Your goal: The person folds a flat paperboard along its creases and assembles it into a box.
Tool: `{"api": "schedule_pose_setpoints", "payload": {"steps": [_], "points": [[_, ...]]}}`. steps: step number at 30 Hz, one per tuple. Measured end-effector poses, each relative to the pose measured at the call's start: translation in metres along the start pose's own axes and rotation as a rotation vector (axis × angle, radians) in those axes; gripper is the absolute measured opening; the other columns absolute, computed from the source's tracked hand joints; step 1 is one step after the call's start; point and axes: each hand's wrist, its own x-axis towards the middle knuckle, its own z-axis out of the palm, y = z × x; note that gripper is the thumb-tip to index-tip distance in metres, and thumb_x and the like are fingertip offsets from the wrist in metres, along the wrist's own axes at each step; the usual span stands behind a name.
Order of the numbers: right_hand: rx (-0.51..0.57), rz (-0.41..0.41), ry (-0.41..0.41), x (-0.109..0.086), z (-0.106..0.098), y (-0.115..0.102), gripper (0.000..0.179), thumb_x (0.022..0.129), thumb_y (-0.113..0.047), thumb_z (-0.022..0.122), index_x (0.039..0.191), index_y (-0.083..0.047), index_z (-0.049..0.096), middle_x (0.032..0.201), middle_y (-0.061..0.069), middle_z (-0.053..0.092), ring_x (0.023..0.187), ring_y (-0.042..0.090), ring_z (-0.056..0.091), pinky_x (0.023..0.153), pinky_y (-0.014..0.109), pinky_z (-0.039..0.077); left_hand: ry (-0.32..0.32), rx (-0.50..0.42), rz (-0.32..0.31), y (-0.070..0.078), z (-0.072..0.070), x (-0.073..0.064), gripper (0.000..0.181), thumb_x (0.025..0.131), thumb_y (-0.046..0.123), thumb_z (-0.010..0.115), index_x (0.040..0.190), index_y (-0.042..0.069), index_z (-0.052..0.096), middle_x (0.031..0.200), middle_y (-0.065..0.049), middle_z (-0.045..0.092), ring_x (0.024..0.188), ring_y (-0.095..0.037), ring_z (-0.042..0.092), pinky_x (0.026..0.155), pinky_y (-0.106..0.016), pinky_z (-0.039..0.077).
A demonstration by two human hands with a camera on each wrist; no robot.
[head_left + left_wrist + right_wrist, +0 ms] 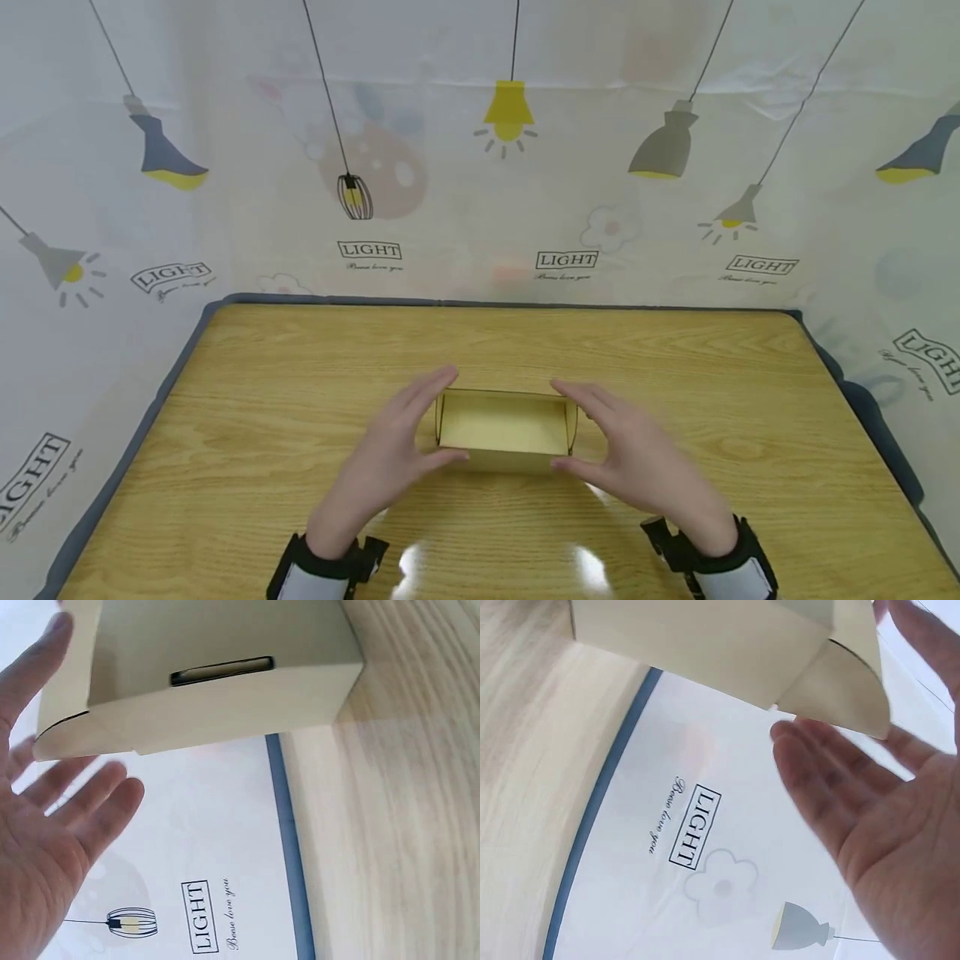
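A cream cardboard box (504, 423) stands on the wooden table with its open top facing up. Curved end flaps stick up at both short sides, and the left wrist view shows a narrow slot in one wall (222, 671). My left hand (393, 442) spreads around the left end, thumb at the front corner, fingers beyond the back edge. Around the right end, my right hand (628, 446) mirrors it, its thumb by the front corner. In both wrist views the fingers are nearly straight, with a gap between palm and box.
The wooden tabletop (300, 358) has a dark edging along its back and sides. White cloth (465, 192) printed with lamps and LIGHT labels rises behind and beside it. Black straps (327, 560) with cameras sit on both wrists.
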Motion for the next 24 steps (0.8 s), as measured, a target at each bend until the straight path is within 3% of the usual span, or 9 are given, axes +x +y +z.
{"api": "schedule_pose_setpoints", "payload": {"steps": [4, 24], "points": [[-0.020, -0.065, -0.015, -0.001, 0.005, 0.002, 0.089, 0.079, -0.031, 0.093, 0.156, -0.016, 0.049, 0.140, 0.006, 0.069, 0.124, 0.027, 0.071, 0.100, 0.047, 0.062, -0.026, 0.026, 0.044, -0.005, 0.003, 0.001, 0.092, 0.075, 0.018, 0.094, 0.154, 0.009, 0.049, 0.153, -0.012, 0.059, 0.139, -0.034, 0.060, 0.116, -0.049, 0.053], [-0.056, -0.110, 0.036, 0.000, 0.013, 0.004, 0.073, 0.076, -0.023, 0.096, 0.139, -0.012, 0.061, 0.132, 0.005, 0.073, 0.116, 0.024, 0.074, 0.094, 0.042, 0.065, 0.003, 0.035, 0.056, -0.008, 0.006, 0.001, 0.073, 0.075, 0.015, 0.094, 0.140, 0.008, 0.061, 0.140, -0.008, 0.070, 0.131, -0.028, 0.066, 0.111, -0.045, 0.057]]}}
